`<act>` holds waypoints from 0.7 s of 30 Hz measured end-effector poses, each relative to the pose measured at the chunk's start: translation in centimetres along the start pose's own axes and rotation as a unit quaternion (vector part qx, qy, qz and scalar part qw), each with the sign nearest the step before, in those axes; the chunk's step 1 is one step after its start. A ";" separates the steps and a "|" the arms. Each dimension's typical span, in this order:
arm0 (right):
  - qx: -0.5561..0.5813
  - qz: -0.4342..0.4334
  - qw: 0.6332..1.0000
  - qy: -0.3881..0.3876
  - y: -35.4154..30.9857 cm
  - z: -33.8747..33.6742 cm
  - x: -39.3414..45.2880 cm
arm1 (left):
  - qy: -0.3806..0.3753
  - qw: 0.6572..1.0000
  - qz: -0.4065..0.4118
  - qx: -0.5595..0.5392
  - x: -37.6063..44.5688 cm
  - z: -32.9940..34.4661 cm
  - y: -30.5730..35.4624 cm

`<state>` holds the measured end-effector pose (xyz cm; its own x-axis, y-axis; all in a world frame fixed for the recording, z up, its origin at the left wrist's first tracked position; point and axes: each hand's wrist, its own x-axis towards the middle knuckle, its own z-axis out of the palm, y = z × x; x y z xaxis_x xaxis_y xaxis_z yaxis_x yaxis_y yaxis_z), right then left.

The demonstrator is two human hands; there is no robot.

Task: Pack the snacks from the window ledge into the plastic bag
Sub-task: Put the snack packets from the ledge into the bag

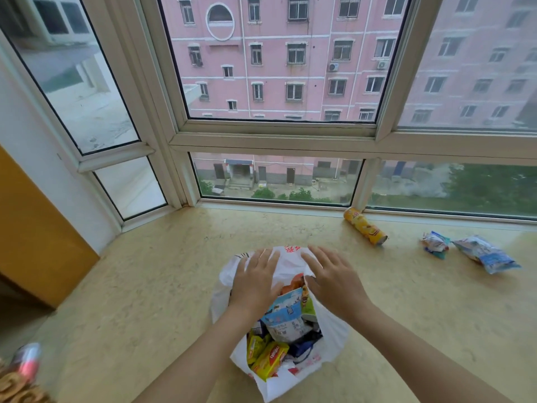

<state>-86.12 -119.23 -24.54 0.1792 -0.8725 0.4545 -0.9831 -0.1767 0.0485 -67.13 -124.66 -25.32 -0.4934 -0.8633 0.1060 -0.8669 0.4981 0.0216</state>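
A white plastic bag (290, 263) lies on the beige window ledge (145, 286), its mouth towards me and stuffed with several snack packets, blue-white and yellow ones showing. My left hand (254, 280) and my right hand (331, 280) lie flat on the bag's upper part, fingers straight. Out on the ledge to the right lie a yellow chip can (365, 230) on its side, a small blue-white packet (435, 244) and a larger blue-white packet (486, 254).
Window frames and glass stand along the back of the ledge. An orange-brown panel (35, 237) rises at the left. A pinkish object (27, 362) and something brown sit at the bottom left corner.
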 end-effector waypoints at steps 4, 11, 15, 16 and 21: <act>-0.023 -0.008 0.999 -0.046 0.5 0.5 -2.2 | 0.047 0.997 0.038 -0.044 -0.1 1.4 1.6; -0.013 0.057 0.989 -0.134 5.0 1.0 -7.0 | 0.018 0.994 0.070 -0.082 1.7 2.4 7.0; -0.006 0.092 0.983 -0.158 9.4 1.0 -9.1 | -0.027 0.992 0.086 -0.089 3.9 3.5 11.5; -0.005 0.101 0.982 -0.163 10.5 1.1 -9.5 | -0.032 0.991 0.090 -0.091 4.6 3.9 12.7; 0.000 0.135 0.975 -0.178 17.1 2.2 -11.5 | -0.069 0.989 0.092 -0.093 8.7 5.6 18.3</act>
<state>-104.90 -113.26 -30.91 -0.0843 -0.9899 0.1140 -0.9962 0.0813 -0.0302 -87.68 -123.47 -29.57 -0.6571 -0.7537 -0.0120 -0.7404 0.6423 0.1983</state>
